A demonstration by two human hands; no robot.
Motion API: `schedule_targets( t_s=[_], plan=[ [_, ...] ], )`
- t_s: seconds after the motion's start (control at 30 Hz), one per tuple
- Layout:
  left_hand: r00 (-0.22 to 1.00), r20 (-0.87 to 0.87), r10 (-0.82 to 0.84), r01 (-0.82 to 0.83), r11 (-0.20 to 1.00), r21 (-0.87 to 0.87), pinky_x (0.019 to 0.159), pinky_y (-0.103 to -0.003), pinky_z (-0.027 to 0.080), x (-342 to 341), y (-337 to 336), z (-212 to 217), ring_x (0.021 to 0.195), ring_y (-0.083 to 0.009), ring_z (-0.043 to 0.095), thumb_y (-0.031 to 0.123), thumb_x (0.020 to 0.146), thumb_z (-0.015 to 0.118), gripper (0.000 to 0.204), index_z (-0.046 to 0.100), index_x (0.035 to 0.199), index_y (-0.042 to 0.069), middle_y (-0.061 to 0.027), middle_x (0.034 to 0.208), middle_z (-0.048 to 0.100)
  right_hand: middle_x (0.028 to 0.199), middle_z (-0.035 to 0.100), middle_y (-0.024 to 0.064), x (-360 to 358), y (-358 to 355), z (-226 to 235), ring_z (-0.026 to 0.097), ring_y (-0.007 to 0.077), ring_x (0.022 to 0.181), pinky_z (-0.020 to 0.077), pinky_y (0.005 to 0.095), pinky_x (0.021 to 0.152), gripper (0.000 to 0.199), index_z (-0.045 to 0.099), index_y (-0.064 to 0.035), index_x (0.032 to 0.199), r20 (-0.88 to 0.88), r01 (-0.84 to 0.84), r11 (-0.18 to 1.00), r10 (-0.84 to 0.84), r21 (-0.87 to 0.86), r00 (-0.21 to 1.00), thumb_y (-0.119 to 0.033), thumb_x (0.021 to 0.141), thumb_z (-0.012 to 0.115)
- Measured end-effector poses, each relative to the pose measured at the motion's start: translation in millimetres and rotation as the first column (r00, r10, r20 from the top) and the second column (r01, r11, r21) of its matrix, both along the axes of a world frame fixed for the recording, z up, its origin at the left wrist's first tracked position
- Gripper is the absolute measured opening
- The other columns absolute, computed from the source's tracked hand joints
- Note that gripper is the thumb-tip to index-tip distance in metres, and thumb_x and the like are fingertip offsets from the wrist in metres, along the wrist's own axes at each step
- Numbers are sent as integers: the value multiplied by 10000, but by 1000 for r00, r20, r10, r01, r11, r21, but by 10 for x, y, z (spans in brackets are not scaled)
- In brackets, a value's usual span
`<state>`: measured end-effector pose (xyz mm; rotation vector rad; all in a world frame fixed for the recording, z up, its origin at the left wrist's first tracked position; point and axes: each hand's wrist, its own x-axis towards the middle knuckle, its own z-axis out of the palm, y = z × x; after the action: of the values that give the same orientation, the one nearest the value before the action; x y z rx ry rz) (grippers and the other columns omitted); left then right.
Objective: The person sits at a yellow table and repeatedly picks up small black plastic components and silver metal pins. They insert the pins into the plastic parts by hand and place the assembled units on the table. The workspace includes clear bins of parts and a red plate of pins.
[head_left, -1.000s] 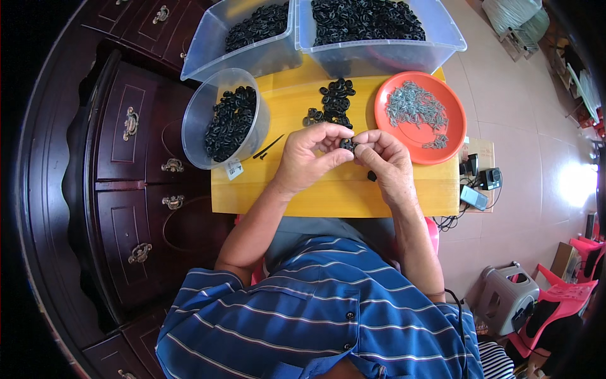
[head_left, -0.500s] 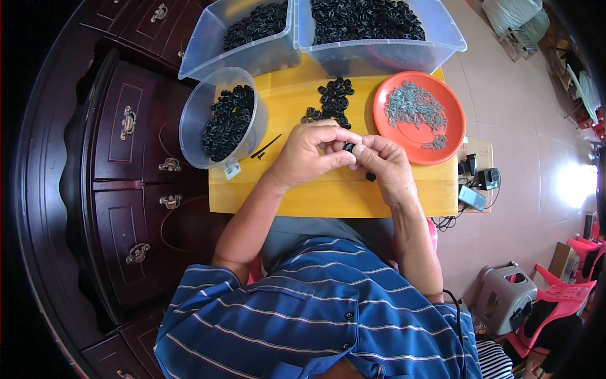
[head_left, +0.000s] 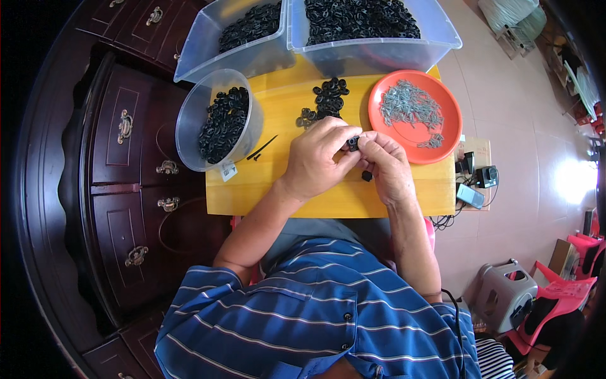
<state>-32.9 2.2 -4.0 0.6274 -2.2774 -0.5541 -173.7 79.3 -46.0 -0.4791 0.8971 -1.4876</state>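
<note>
I look down on the yellow counter [head_left: 315, 196] in the middle of the frame. Both hands meet just above its centre, and between them sits one small black part [head_left: 353, 143], pinched from two sides. It is a tiny moulded piece, probably plastic or rubber, so I judge it very light, fairly stiff and not fragile, but easy to drop because there is so little of it to grip. The best hold is at its outer edges with the fingertips, as it is held now.

The left hand [head_left: 317, 158] is curled nearly closed, its thumb and first fingers [head_left: 341, 140] pressed on the left side of the part. The right hand [head_left: 386, 165] is curled the same way, its fingertips touching the right side of the part. How much of the part each hand covers, I cannot tell.

One more black piece [head_left: 367, 176] lies on the counter just below the hands. A loose heap of black parts [head_left: 325, 101] lies above them, near the orange plate [head_left: 442, 136] of small metal pieces at the upper right. A round clear tub [head_left: 189, 126] with black parts stands at the left, and two clear bins [head_left: 379, 54] stand at the top.
</note>
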Motion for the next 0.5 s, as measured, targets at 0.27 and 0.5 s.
schedule_targets(
  t_s=[0.27,0.5],
  plan=[
    [999,36,-24,23,1000,19,684,-324,546,16,-2,-6,776,-247,666,10,715,793,345,667,1036,12,-122,948,660,865,659,-17,26,2,-4,529,35,725,419,199,657,142,679,-56,941,15,47,999,-48,14,999,-184,954,621],
    [997,49,-60,59,998,4,712,-354,546,26,-49,-21,812,-295,665,5,701,786,350,664,1030,18,-127,929,665,811,622,-33,83,-6,-9,500,33,707,397,200,642,145,666,-50,907,-65,110,993,-108,30,992,-184,946,630]
  ],
)
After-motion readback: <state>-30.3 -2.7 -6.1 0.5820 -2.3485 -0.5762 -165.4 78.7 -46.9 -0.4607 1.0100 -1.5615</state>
